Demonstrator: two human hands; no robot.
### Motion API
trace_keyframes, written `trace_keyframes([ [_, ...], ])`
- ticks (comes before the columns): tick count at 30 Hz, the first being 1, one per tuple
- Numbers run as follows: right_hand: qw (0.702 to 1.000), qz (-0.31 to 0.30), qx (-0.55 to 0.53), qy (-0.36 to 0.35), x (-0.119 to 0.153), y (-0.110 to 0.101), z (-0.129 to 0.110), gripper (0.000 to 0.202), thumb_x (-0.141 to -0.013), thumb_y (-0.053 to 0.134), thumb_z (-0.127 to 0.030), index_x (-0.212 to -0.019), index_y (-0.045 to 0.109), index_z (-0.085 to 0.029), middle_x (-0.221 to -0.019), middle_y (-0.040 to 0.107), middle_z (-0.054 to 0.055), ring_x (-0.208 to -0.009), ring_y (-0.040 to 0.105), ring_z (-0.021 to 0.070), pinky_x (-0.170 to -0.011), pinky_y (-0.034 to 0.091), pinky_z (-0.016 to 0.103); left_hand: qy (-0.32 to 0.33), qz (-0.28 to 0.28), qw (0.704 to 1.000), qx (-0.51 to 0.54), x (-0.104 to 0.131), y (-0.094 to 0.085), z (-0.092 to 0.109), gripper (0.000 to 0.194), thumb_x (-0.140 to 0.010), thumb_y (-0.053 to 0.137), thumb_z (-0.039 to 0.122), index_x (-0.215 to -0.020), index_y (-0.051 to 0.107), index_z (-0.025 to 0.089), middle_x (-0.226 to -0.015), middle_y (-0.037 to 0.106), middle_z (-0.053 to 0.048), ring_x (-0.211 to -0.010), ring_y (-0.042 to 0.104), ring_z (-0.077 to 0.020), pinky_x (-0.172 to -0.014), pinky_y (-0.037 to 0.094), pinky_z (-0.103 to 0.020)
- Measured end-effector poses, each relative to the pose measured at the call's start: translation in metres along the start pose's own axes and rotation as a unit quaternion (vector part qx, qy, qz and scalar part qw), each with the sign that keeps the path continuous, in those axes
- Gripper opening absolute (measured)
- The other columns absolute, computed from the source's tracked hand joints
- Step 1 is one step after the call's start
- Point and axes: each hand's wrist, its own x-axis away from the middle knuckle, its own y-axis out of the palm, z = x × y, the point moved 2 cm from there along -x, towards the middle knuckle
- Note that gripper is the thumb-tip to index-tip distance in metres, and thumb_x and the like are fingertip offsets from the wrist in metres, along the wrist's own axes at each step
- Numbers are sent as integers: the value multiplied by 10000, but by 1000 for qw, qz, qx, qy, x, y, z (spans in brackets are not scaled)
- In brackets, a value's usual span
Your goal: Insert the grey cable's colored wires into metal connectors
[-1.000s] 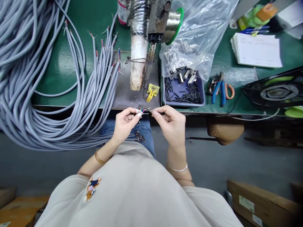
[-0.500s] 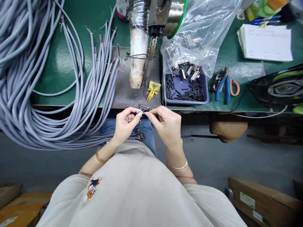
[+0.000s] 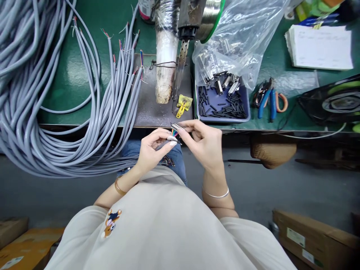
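Observation:
My left hand (image 3: 153, 148) is closed on the end of a grey cable (image 3: 171, 138), thumb and fingers pinching its jacket. Coloured wires (image 3: 174, 132) fan out of that end to a small metal multi-pin connector (image 3: 177, 127). The connector is pinched between thumb and fingertips of my right hand (image 3: 204, 142). Both hands work just in front of the bench edge, above my lap. Below them, several wired connectors (image 3: 169, 161) on cables lie over my jeans. Part of the connector is hidden behind my right fingers.
Bundled grey cables (image 3: 84, 142) cover the left. A soldering iron (image 3: 181, 67) points down beside a solder spool (image 3: 209, 18), over a yellow sponge piece (image 3: 184, 105). A blue tray (image 3: 222, 118) holds black tubes and connectors. Pliers (image 3: 267, 101), paper cards (image 3: 323, 48) and a black fan-like object (image 3: 334, 101) are right.
My right hand has shifted slightly right and now grips the connector. The connector has tilted, and the grey cable end shows more in my left hand.

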Motion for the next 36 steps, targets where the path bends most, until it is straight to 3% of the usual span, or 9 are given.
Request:
trace_keyframes([
  [7, 954, -101, -275, 69, -5, 14, 16, 314, -894, 723, -500, -993, 778, -207, -806, 772, 28, -644, 692, 136, -621, 586, 264, -26, -7, 1000, 13, 3, 2, 12, 200, -824, 815, 325, -792, 693, 169, -913, 679, -47, -693, 627, -96, -664, 537, -232],
  [9, 960, -93, -255, 63, -4, 15, 17, 312, -897, 716, -497, -999, 786, -211, -790, 770, 26, -623, 681, 136, -598, 576, 265, -38, 5, 999, 11, 1, 2, 14, 249, -811, 825, 360, -776, 677, 164, -895, 678, -40, -634, 593, -73, -613, 515, -212],
  [14, 998, 18, -56, -14, 4, 8, 12, 229, -934, 677, -401, -1064, 803, -260, -642, 681, -26, -464, 484, 98, -467, 408, 255, -69, 58, 996, -4, -5, -1, 10, 325, -778, 839, 409, -758, 636, 156, -845, 657, -10, -533, 505, -30, -508, 452, -176],
  [20, 991, -12, 46, -127, 7, 9, 6, 149, -945, 665, -311, -869, 765, -233, -635, 681, -31, -432, 439, 74, -498, 412, 245, -47, 60, 996, -36, -6, -3, 6, 227, -812, 786, 297, -751, 622, 151, -848, 679, -18, -550, 524, -35, -521, 467, -166],
  [24, 988, 127, 48, -75, 9, 4, 10, 321, -971, 557, -475, -785, 682, -245, -582, 594, -18, -427, 453, 116, -444, 370, 290, -58, 110, 991, -41, -9, -4, 4, 260, -759, 804, 286, -722, 583, 155, -830, 651, 2, -495, 515, -21, -464, 451, -158],
  [27, 961, 266, 3, -77, 12, -1, 11, 322, -992, 442, -509, -965, 646, -261, -607, 554, -13, -393, 468, 144, -414, 366, 330, -74, 126, 989, -29, -15, -6, 3, 307, -728, 824, 302, -707, 553, 158, -829, 636, 10, -446, 506, -10, -402, 404, -150],
  [29, 947, 310, -7, -82, 13, -2, 12, 241, -1004, 454, -454, -1120, 578, -283, -665, 610, -17, -375, 490, 141, -404, 388, 331, -81, 126, 989, -23, -19, -7, 2, 323, -730, 826, 305, -707, 537, 162, -839, 645, 7, -430, 498, -6, -383, 378, -149],
  [33, 975, 211, -15, -75, 10, 5, 18, 138, -1010, 569, -331, -1143, 568, -295, -927, 789, 8, -663, 761, 191, -591, 604, 349, -72, 123, 990, -22, -26, -7, 0, 317, -744, 814, 271, -701, 515, 171, -801, 637, 17, -431, 473, -5, -386, 352, -152],
  [36, 990, 109, -5, -91, 6, 13, 21, 32, -967, 652, -277, -983, 649, -250, -1033, 812, 44, -947, 799, 220, -801, 662, 363, -59, 123, 991, -17, -32, -5, -1, 313, -739, 809, 239, -688, 507, 173, -770, 632, 24, -445, 445, -5, -398, 336, -153],
])
